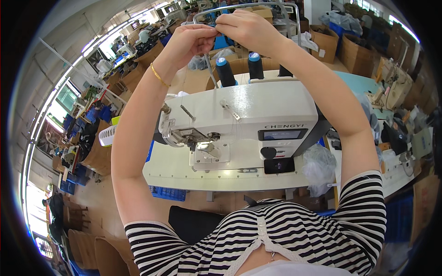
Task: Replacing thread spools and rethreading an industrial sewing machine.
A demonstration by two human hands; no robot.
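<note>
Both my arms reach up over a white sewing machine (258, 103), and my hands meet at a bent metal rod (199, 16) of the thread stand. My left hand (191, 42) is closed in a pinch, with the fingertips toward the right. Against those fingertips, my right hand (248, 28) pinches too. Whatever lies between the fingers is too fine to make out. Below the hands stand a dark thread cone (225, 73) and a second dark cone (255, 68), each with a blue-and-white top. A third is partly hidden behind my right forearm.
On the pale machine table (221, 180) lies a dark phone (279, 165), below the machine's small screen (282, 134). A clear plastic bag (318, 168) bulges at the table's right. Behind are cardboard boxes (323, 43); a blue crate (168, 193) sits under the table.
</note>
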